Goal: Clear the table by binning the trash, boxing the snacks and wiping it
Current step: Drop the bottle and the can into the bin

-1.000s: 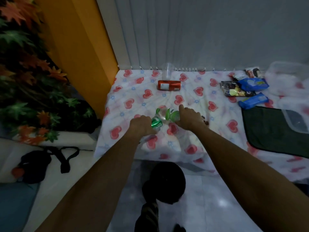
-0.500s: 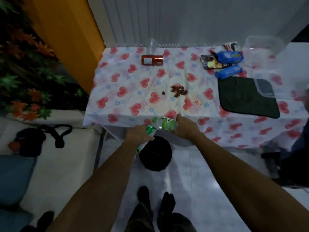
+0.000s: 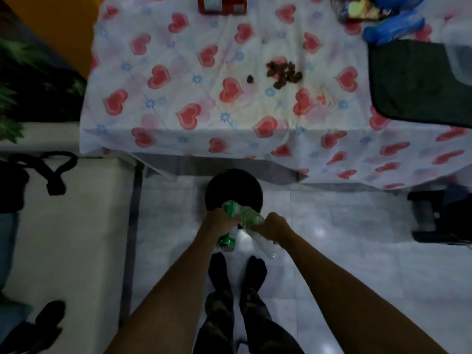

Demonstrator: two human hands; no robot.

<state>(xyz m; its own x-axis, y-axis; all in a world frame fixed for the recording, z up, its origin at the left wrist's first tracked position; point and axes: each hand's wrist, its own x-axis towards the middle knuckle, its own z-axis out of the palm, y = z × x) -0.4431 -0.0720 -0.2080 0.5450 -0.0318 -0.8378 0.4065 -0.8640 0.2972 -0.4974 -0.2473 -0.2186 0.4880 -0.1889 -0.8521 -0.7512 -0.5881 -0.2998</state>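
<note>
My left hand (image 3: 219, 224) is closed around a green can (image 3: 226, 241), held just above the near rim of the round black bin (image 3: 233, 185) on the floor. My right hand (image 3: 272, 225) grips a clear plastic bottle with a green label (image 3: 251, 217), tilted, its top toward the bin mouth. On the heart-print tablecloth (image 3: 178, 72) lie a red can (image 3: 222, 5) on its side, a heap of brown crumbs (image 3: 284, 74), blue snack packets (image 3: 393, 25) and a dark green cloth (image 3: 413, 80).
The bin stands on white floor tiles just in front of the table's edge. My feet (image 3: 237, 272) are right behind it. A black bag strap (image 3: 55, 169) lies on a pale surface at the left. A dark object (image 3: 439, 215) stands at the right under the table's corner.
Both hands have carried the green can and the bottle off the table, down and toward me, to the bin's mouth. The view has tilted downward.
</note>
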